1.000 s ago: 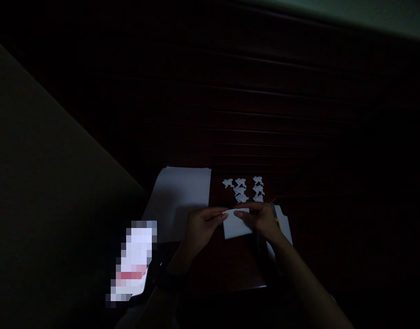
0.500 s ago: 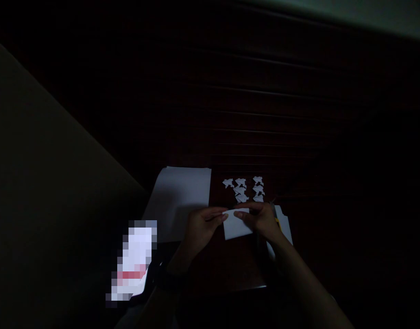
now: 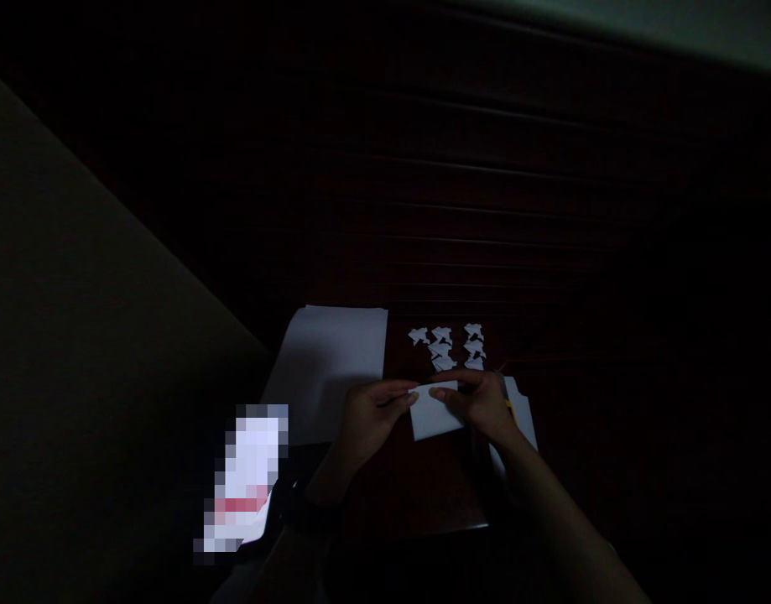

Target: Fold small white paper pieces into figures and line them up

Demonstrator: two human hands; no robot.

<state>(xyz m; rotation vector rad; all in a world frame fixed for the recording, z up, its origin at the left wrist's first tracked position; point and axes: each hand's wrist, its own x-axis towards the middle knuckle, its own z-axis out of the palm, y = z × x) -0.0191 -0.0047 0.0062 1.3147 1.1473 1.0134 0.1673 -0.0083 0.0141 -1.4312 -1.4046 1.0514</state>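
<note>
Small paper (image 3: 430,418) partly behind right fingers (image 3: 445,393); lit screen (image 3: 250,461) pixelated; right forearm (image 3: 561,512) cut off.

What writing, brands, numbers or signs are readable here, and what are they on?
None can be read.
Lit screen: blurred into blocks, with a reddish band; illegible.
Held paper, large sheet, folded paper pieces: no lettering visible.
Wristband: too dark to tell.

At lower left, a bright, pixelated screen (image 3: 247,461) with a red band (image 3: 242,505); behind the worktop (image 3: 423,499), dark ridged panelling (image 3: 473,205); leftward, a dim wall (image 3: 76,319); upper right, a pale surface (image 3: 680,27).
</note>
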